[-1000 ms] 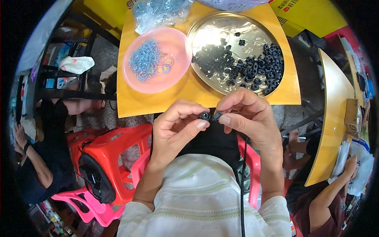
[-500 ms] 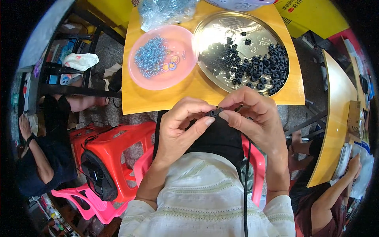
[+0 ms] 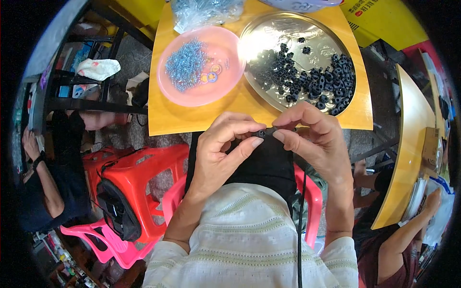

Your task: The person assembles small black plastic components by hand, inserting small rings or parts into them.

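Note:
Just off the table's near edge, my left hand (image 3: 225, 141) pinches a small black plastic part (image 3: 261, 134) between thumb and forefinger. My right hand (image 3: 314, 137) meets it from the other side, thumb and forefinger closed around a dark bit too small to name. Beyond my right hand lies a round metal tray (image 3: 269, 24) holding a pile of similar black parts (image 3: 331, 79). A pink plastic plate (image 3: 225, 89) sits left of the tray, with small clear-blue pieces (image 3: 185, 65) heaped on it and a few round stickers or discs (image 3: 209, 77).
The yellow table (image 3: 165, 122) bears a clear plastic bag (image 3: 206, 14) at its far side, next to a patterned bowl (image 3: 302, 5). Red stools (image 3: 139, 168) stand to my left. Another person's arm (image 3: 48, 185) is at far left, another (image 3: 408, 235) at far right.
My fingertips have drawn slightly apart, with the right hand shifting a little to the right. The black part shows more clearly in the left fingers. The view has shifted slightly.

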A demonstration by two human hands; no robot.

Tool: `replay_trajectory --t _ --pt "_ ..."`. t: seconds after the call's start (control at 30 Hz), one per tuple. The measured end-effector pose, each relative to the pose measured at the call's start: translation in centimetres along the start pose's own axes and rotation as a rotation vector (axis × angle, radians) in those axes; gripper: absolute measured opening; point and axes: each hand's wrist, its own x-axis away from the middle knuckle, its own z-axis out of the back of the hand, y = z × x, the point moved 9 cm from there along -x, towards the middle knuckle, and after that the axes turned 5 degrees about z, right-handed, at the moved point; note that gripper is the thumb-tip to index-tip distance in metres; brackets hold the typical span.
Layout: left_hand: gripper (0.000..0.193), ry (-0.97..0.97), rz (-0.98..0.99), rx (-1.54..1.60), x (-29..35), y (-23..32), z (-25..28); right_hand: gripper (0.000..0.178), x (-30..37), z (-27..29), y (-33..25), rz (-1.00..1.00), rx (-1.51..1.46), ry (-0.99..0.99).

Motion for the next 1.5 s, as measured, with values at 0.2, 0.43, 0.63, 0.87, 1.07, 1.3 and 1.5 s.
replay_trajectory --t 0.2,0.43,0.63,0.87,1.07,1.3,1.5 --pt "0.024 -0.017 0.009 -0.091 -0.4 0.0 -0.1 0.014 -0.7 -0.7 -1.2 0.050 0.249 -0.051" --pt "0.020 0.025 0.146 -0.043 -0.2 -1.5 0.0 0.012 -0.9 -1.0 -1.7 0.169 0.355 -0.065" --pt "0.015 0.001 0.239 0.174 -0.4 -3.3 -0.2 0.013 -1.3 -1.4 -1.7 0.198 0.372 -0.094" --pt "0.014 -0.018 0.280 0.395 -1.2 -3.9 -1.0 0.014 -1.6 -1.2 -1.4 0.174 0.372 -0.022" --pt "0.018 0.135 0.359 0.677 -1.7 -5.3 -0.7 0.019 -1.2 -0.5 0.5 0.111 0.236 0.168" --pt "0.018 0.182 0.277 0.608 -2.3 -5.5 -0.3 0.018 -1.0 -0.7 4.3 -0.032 -0.066 0.252" --pt "0.019 0.178 0.258 0.372 -2.9 -5.1 0.6 0.012 -0.9 -1.0 3.7 -0.010 -0.098 0.154"
